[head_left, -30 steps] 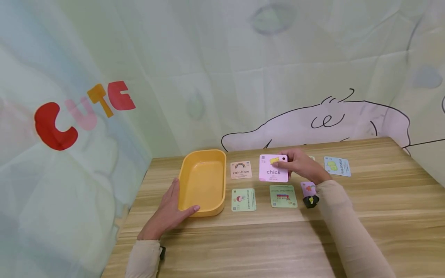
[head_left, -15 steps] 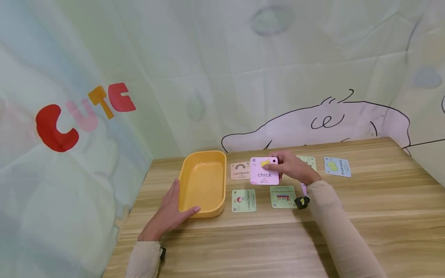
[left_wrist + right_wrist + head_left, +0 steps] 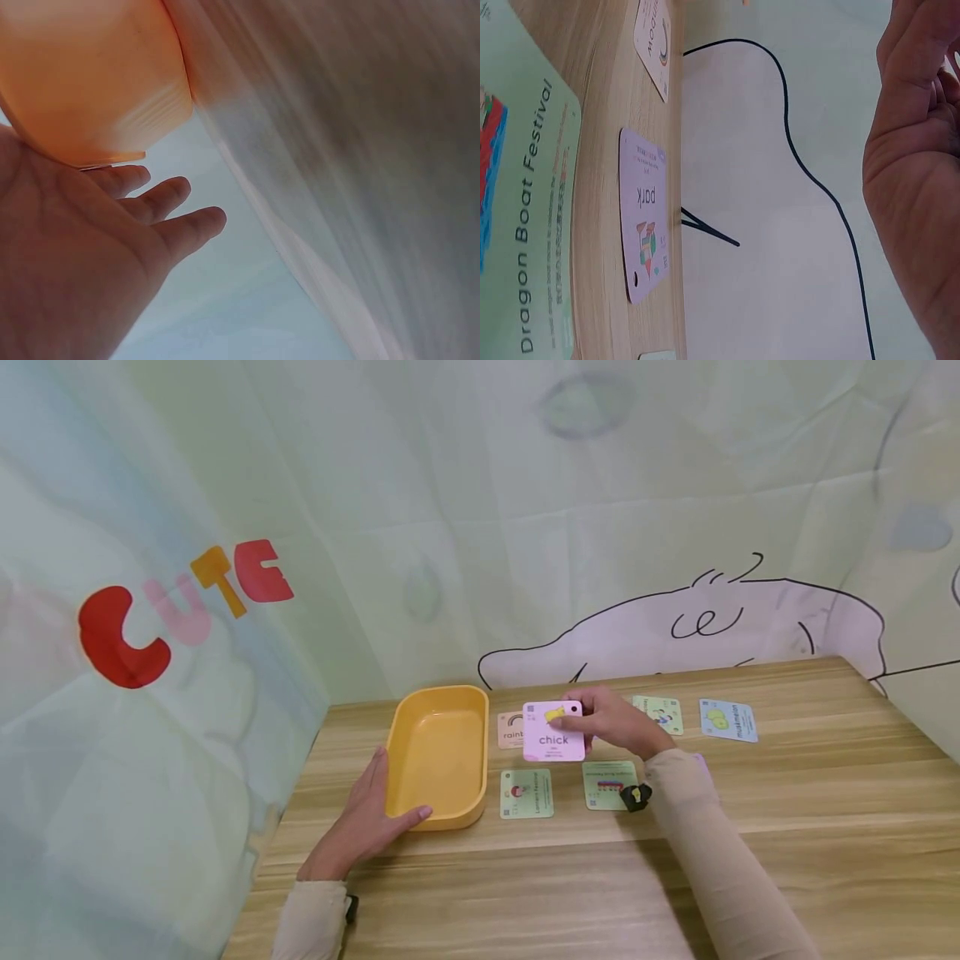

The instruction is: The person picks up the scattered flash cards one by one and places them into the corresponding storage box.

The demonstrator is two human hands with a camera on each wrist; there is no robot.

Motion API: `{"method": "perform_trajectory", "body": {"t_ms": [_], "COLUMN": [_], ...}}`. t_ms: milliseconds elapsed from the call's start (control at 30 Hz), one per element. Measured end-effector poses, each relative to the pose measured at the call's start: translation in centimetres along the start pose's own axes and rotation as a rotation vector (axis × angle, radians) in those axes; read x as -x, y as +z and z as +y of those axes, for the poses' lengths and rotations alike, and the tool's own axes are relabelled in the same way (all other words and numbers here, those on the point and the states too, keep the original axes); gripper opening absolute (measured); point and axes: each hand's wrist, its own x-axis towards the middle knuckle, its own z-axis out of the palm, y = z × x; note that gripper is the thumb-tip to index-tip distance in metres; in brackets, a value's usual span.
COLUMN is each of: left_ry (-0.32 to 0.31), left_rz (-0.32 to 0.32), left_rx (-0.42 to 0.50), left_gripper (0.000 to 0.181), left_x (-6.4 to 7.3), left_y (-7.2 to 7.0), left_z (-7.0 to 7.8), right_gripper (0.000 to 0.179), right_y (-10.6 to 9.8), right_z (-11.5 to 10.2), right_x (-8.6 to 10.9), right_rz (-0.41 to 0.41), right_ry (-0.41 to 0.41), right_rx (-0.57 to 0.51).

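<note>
My right hand (image 3: 615, 724) pinches a pink "chick" card (image 3: 553, 747), thumb on its face, fingers behind. The card is raised over the table and overlaps the rainbow card (image 3: 512, 735) in the head view. In the right wrist view the hand (image 3: 922, 172) is at the right edge and its held card is out of frame. My left hand (image 3: 363, 814) rests at the near-left corner of the yellow tray (image 3: 438, 768), thumb over the rim. The left wrist view shows its fingers (image 3: 169, 199) extended beside the tray's wall (image 3: 97, 82).
A "Lantern Festival" card (image 3: 527, 793) and a "Dragon Boat Festival" card (image 3: 600, 774) lie in the near row. A "park" card (image 3: 643, 214), a green card (image 3: 662, 714) and a muskmelon card (image 3: 729, 720) lie farther back. My right sleeve partly covers a purple card (image 3: 703, 767). A printed curtain (image 3: 637, 527) hangs behind.
My right hand has moved left with the chick card, which now covers part of the rainbow card. The green card at the back has come into view. The left hand and tray stay put.
</note>
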Motion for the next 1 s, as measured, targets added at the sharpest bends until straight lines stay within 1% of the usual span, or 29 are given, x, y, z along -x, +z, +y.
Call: {"method": "perform_trajectory", "body": {"t_ms": [233, 367, 567, 700, 900, 1000], "left_ry": [-0.008, 0.003, 0.027, 0.024, 0.031, 0.036], "left_rz": [-0.005, 0.007, 0.027, 0.027, 0.033, 0.037], "left_rx": [0.009, 0.002, -0.003, 0.001, 0.007, 0.003], "left_gripper": [0.123, 0.124, 0.124, 0.123, 0.122, 0.123], "left_x": [0.0, 0.0, 0.1, 0.1, 0.1, 0.1], "left_y": [-0.1, 0.0, 0.1, 0.1, 0.1, 0.1], "left_z": [0.2, 0.1, 0.0, 0.0, 0.0, -0.1], "right_gripper": [0.020, 0.019, 0.018, 0.018, 0.019, 0.019], "right_y": [0.5, 1.0, 1.7, 2.1, 2.5, 2.7], "right_z": [-0.3, -0.4, -0.7, -0.9, -1.1, -1.4], "right_x": [-0.6, -0.8, -1.1, -1.6, -1.9, -2.1], "right_rz": [-0.020, -0.028, -0.032, -0.044, -0.057, -0.061], "right_ry": [-0.023, -0.031, -0.031, -0.041, -0.012, -0.010], "right_rx": [-0.019, -0.036, -0.023, -0.011, -0.002, -0.006]}}
